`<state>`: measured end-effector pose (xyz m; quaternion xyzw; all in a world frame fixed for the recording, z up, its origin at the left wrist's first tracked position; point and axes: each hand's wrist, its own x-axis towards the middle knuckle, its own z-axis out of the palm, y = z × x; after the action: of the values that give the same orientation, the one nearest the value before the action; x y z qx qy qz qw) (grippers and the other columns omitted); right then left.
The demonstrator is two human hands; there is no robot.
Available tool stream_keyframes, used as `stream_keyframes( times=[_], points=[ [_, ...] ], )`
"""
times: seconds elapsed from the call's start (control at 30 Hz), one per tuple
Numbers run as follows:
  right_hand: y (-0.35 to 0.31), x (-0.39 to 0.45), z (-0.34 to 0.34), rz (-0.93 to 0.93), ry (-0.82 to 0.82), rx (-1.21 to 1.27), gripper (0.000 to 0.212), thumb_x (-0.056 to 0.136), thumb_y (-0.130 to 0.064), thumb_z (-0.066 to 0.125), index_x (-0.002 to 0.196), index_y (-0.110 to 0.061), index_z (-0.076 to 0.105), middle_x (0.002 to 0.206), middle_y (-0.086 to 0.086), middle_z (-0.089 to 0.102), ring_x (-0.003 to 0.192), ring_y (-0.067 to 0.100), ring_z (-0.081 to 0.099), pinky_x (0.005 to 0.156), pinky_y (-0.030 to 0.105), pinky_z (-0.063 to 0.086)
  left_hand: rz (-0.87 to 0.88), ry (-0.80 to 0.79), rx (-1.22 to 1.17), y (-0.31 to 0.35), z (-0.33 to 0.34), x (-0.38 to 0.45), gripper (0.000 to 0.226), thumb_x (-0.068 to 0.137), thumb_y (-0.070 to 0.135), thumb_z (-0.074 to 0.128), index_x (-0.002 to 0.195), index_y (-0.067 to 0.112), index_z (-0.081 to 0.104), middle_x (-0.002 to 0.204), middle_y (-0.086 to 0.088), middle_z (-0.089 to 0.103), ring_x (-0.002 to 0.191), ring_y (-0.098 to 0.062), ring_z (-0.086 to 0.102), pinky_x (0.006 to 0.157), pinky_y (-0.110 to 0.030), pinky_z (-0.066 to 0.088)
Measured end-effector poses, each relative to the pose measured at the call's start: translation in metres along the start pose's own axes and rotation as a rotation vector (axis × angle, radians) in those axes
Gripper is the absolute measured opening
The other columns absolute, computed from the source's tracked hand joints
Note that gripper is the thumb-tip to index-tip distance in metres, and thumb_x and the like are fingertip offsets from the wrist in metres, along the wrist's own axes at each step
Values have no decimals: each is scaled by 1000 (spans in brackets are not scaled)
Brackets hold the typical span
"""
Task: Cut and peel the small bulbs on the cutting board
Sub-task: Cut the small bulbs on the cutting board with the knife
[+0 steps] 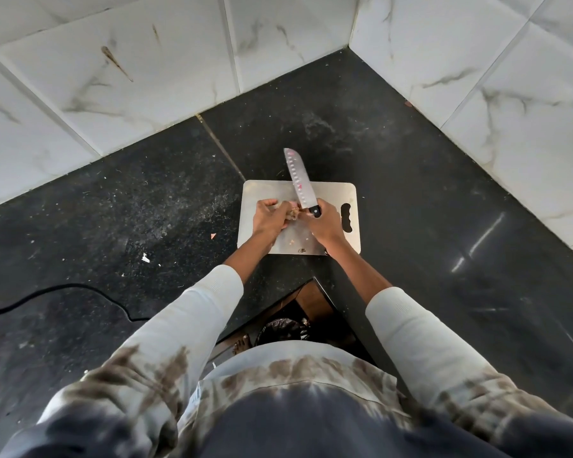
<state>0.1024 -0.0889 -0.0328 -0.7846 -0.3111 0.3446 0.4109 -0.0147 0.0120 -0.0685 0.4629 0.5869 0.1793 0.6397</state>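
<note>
my left hand (268, 217) pinches a little bulb (292, 211) over the board (331, 196) so i can peel it. my right hand (323, 223) grips the knife (299, 180), blade pointing away, safe.

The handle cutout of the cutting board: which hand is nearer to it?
Right. The right hand sits just beside the cutout; the left hand is farther left.
</note>
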Motion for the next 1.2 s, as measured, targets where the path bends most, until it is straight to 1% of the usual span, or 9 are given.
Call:
stream_keyframes(
  times=[0.1,0.2,0.3,0.57,0.77,0.93,1.03,1.1,1.2],
  points=[
    [1,1,5,-29,-12,-27,46,92,-40,79,129,-17,64,116,-1,71,103,14,68,91,33,61,74,-26,162,17,-1,-34,47,94,48,72,125,15,59,111,-14,78,83,-17,71,78,-36,64],
    [-1,3,6,-19,-27,-34,46,95,-37,76,133,-16,63,120,0,71,102,14,66,85,25,57,212,-75,419,21,-6,-45,38,107,44,56,136,19,55,119,-1,70,98,-17,68,92,-35,58],
    [0,5,7,-1,-43,-40,44,96,-39,74,132,-16,63,122,0,71,104,14,66,90,30,57,304,-117,620,26,-12,-48,38,105,50,53,137,29,55,131,-2,70,114,-22,68,100,-38,54],
    [4,4,5,42,-26,-23,46,96,-41,73,134,-16,64,128,5,72,112,24,71,93,42,63,481,-180,852,22,-22,-44,67,90,38,81,148,27,50,145,-5,64,130,-29,63,106,-40,50],
    [10,-3,-3,71,-12,-2,47,107,-30,58,151,-16,52,140,8,63,106,22,69,57,15,56,587,-107,887,17,-20,-42,62,90,35,84,145,24,57,149,-3,57,133,-25,60,111,-38,51],
    [21,-21,-9,42,64,-31,44,109,-28,50,151,-16,50,137,5,60,100,16,69,75,31,63,590,-58,831,13,-18,-44,62,85,36,87,138,24,57,145,1,59,130,-21,61,110,-42,55],
    [35,-36,-4,-31,81,-95,43,107,-27,53,149,-20,52,112,1,73,93,17,74,78,46,65,582,-44,808,11,-18,-45,62,83,39,86,135,28,56,142,3,61,128,-19,62,108,-44,56],
    [39,-45,0,-70,85,-110,43,107,-25,54,150,-20,52,95,0,75,77,17,75,72,46,64,591,-55,791,11,-17,-46,59,83,37,87,133,28,57,138,3,62,123,-18,64,106,-41,58],
    [39,-55,8,-126,55,-126,43,107,-20,55,150,-17,54,105,7,78,82,16,76,83,39,63,611,-50,773,14,-17,-46,52,85,33,86,129,24,61,132,2,65,115,-17,66,102,-40,59]
  ],
)
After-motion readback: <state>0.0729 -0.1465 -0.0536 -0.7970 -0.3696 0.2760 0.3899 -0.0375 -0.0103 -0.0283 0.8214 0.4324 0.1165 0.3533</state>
